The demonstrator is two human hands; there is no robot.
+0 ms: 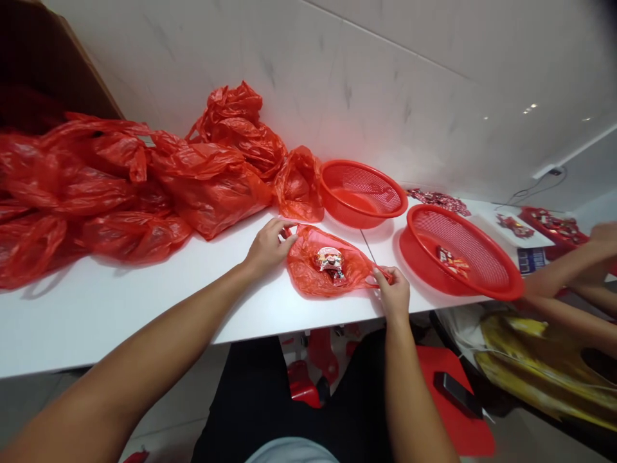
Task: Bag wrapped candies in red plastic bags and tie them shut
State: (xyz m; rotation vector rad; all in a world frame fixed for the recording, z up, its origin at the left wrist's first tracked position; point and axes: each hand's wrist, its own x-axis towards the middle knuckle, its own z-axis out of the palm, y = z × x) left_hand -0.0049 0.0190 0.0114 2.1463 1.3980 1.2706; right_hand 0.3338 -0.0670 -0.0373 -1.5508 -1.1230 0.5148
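Observation:
A thin red plastic bag (313, 283) lies on the white table in front of me, its mouth spread between my two hands. My left hand (271, 245) pinches the bag's far left edge between thumb and fingers. On the near right side, my right hand (394, 290) is closed on the bag's handle. Inside the bag sits a small item with a printed cartoon picture (330, 258), with a dark shiny wrapper (337, 275) against its lower edge. I cannot make out exactly what these two are.
Filled red plastic bags (216, 186) crowd the table on the left along the wall. Two red mesh baskets (361, 222) (414, 254) stand to the right, the nearer one holding red packets (453, 262). At far right are a co-worker's arms (563, 270). Below lies a red stool (434, 366) with a black object.

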